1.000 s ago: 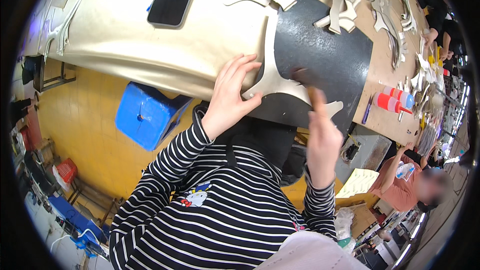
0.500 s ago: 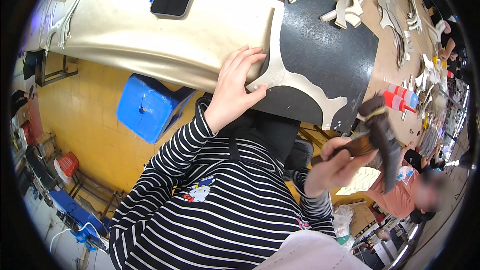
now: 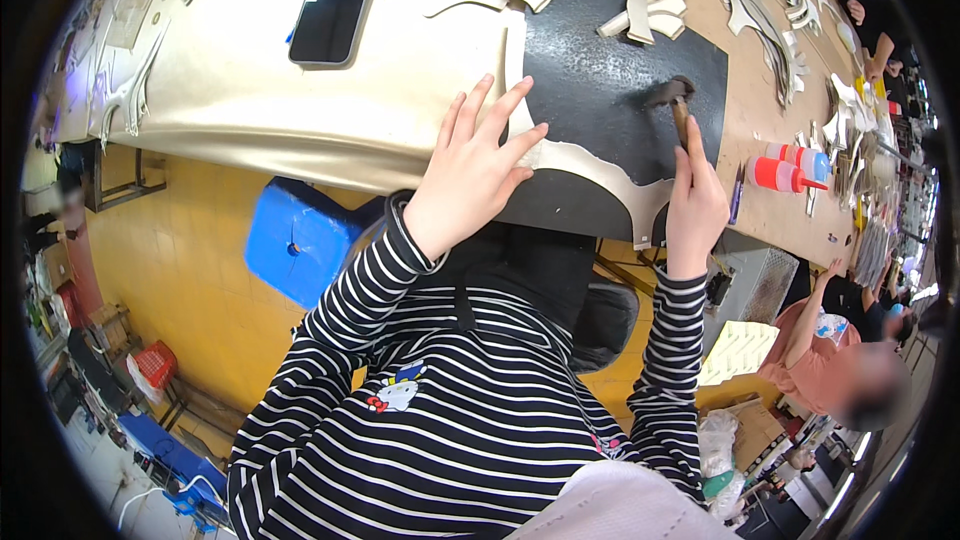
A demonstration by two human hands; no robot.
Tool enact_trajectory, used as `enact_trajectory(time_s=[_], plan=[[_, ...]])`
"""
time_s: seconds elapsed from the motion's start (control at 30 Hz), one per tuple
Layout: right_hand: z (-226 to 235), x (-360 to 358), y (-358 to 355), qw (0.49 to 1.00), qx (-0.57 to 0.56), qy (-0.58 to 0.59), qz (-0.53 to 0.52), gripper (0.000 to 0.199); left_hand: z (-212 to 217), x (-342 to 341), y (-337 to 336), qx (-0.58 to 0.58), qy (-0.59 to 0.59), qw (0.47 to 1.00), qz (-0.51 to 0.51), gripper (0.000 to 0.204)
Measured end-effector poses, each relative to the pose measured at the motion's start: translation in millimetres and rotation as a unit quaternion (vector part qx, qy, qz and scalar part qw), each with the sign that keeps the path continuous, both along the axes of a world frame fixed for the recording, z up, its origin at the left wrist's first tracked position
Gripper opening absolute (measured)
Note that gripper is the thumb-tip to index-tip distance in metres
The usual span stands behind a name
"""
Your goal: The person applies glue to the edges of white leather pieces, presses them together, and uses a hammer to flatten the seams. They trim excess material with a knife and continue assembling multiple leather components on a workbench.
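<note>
My left hand lies with its fingers spread over the upper left part of an off-white, branching flat piece, which looks like cut leather. The piece rests on a black board near the table's front edge. My right hand is closed round the wooden handle of a hammer. Its dark head is smeared by motion over the right side of the board, beyond the off-white piece.
Several off-white cut pieces lie at the board's far edge. A phone rests on gold sheeting at the left. Squeeze bottles stand right of my right hand. A blue stool is below the table; another person sits at the right.
My right hand has swung the hammer from near the lap, off the table's edge, up and away over the board. The left hand's fingers have spread wider on the off-white piece.
</note>
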State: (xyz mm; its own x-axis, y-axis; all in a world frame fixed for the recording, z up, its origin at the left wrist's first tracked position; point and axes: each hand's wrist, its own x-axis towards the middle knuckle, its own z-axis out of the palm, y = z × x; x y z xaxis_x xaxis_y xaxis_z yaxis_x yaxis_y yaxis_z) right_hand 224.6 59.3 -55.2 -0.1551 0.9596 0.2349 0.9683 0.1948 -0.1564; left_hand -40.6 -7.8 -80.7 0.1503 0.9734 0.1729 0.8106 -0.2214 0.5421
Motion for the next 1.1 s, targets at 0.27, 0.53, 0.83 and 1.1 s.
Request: enact_trajectory(time_s=[0.27, 0.53, 0.83, 1.1], plan=[[-2, -62, -19, 0.951, -0.049, 0.177, 0.25, 0.025, 9, 1, 8, -0.018, -0.085, 0.996, -0.017, 0.039], [46, -70, -38, 0.893, -0.18, 0.336, 0.241, 0.009, 39, -2, -18, -0.274, -0.668, 0.684, 0.104, 0.082], [73, -65, -42, 0.791, -0.271, 0.517, 0.184, 0.014, 57, 9, -8, -0.399, -0.789, 0.466, 0.001, 0.083], [70, -60, -45, 0.691, -0.36, 0.613, 0.132, 0.016, 58, 19, -10, -0.427, -0.798, 0.425, 0.026, 0.081]])
